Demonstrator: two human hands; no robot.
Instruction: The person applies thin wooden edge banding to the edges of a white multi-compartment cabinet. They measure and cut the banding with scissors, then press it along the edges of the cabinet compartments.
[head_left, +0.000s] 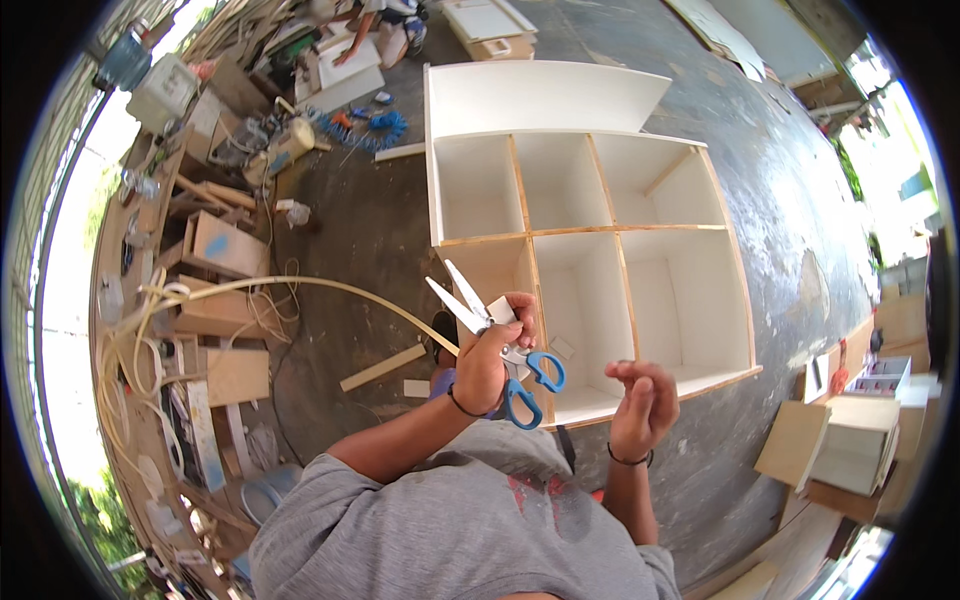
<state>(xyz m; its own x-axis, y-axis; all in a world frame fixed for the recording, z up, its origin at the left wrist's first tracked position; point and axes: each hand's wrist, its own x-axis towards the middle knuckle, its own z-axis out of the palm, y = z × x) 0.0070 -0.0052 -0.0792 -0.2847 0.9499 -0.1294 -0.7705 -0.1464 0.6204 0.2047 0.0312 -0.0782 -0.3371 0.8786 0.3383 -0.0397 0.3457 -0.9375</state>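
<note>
In the head view, the left hand (487, 365) clamps its fingers on blue-handled scissors (515, 357), parted blades toward 11 o'clock. A pale strip (340, 286) arcs from beside it toward 10 o'clock. Near 4 o'clock, the right hand (643, 405) curls its fingers together; I cannot tell whether they pinch anything. A white cabinet (580, 232) stands at 1 o'clock.

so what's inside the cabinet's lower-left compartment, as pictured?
A tan inner wall shows near the top. The left hand and the open scissors it holds cover much of the rest; whatever lies behind them can't be seen.
</note>
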